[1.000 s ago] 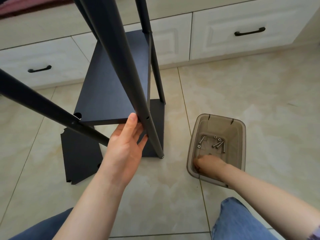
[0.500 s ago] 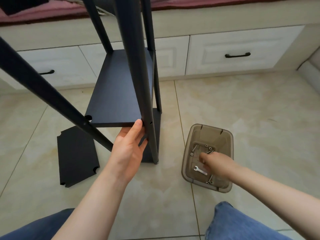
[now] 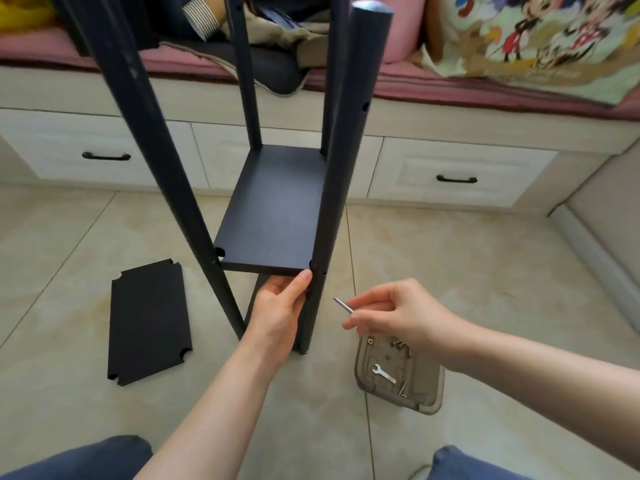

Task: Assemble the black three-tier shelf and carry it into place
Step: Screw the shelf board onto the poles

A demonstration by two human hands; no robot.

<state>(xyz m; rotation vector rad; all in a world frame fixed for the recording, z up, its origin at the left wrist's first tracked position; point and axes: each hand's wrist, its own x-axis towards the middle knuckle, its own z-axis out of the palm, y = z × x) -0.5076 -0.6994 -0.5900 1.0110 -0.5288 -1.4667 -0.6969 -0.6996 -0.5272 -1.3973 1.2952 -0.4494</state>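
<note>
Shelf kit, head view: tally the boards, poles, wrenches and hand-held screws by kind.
Boards: 3 (fitted board, loose board on the floor, bottom board mostly hidden)
Poles: 4
Wrench: 1, in the tub
Screw: 1, pinched by the right hand
Total: 9
</note>
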